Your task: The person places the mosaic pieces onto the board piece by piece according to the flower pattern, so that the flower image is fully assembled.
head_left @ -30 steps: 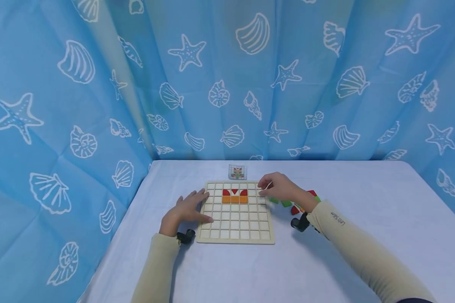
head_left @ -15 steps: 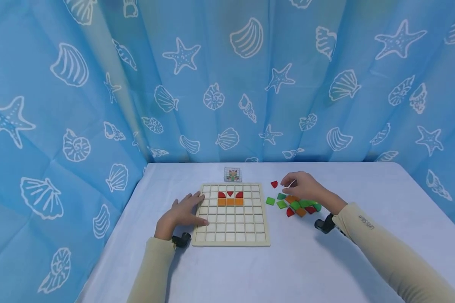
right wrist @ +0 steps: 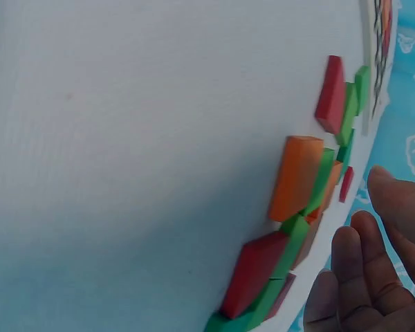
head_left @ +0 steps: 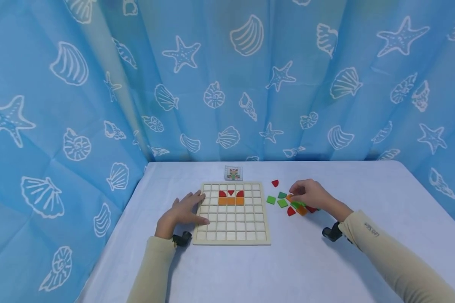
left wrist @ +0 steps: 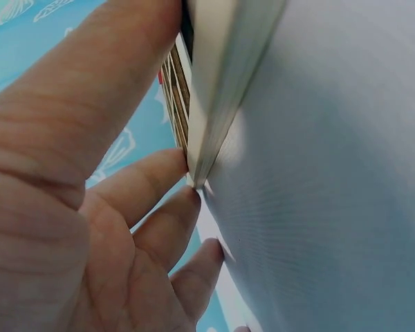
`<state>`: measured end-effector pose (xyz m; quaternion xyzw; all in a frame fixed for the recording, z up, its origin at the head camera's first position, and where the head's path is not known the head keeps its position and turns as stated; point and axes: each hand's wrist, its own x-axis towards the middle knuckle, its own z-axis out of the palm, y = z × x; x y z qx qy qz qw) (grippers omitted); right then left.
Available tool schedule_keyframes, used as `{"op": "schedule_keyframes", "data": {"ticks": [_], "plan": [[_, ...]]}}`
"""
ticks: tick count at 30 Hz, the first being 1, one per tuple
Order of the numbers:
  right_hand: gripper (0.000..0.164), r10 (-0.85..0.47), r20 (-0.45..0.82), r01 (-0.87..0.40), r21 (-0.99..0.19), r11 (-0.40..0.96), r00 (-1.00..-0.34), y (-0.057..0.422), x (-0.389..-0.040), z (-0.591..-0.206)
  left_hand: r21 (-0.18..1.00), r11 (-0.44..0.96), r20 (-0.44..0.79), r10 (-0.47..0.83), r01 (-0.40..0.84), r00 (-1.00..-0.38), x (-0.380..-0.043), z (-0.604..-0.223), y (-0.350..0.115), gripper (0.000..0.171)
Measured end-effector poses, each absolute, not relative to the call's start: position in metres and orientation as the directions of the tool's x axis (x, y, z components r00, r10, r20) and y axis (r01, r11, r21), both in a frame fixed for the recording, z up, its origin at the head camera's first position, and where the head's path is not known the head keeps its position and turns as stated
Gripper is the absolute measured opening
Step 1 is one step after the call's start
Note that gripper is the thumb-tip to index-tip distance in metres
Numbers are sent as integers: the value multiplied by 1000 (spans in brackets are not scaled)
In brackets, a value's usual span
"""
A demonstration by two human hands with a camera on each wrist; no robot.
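My left hand (head_left: 184,210) rests on the left edge of the grid board (head_left: 230,226), released rather than gripping, its fingers spread and its thumb reaching over the frame. From the left wrist I see my fingertips along the board's far corner.

My right hand (head_left: 311,194) is over the pile of loose tiles (head_left: 298,205) to the right of the board. Its fingers are loosely bent, with the thumb apart from them in the right wrist view, so the hand looks relaxed and unclenched. The orange tile (head_left: 290,197) lies right by my fingertips; whether I am touching it, I cannot tell.

Between the pile and the board lie a green square (head_left: 271,200) and a second light green tile (head_left: 282,203), with a dark green tile (head_left: 282,195) beside them. A red rounded tile (head_left: 275,183) sits apart, farther from me.

Set in the board's upper part are three orange squares (head_left: 231,201) in a row, and directly above them a red triangle (head_left: 231,192) between two red quarter-circles (head_left: 240,194). A small pattern card (head_left: 233,173) lies just beyond the board on the white cloth (head_left: 231,273).
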<state>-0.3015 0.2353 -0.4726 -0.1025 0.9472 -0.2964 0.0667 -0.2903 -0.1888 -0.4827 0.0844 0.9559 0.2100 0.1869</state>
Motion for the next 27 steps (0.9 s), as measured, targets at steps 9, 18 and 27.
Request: {"op": "schedule_keyframes", "data": {"ticks": [9,18,27], "plan": [[24,-240,-79,-158,-554,817,-968,236,-311,-483,434,896,-312,245,91,-918,-288,-483,-186,100],[28,-195,-164,-78,-539,839,-967,235,-325,-478,438,894,-315,250,93,-916,-289,-480,-186,101],[39,-209,-197,-65,-562,825,-958,230,-334,-480,435,897,-324,241,82,-915,-290,-479,-189,101]]}}
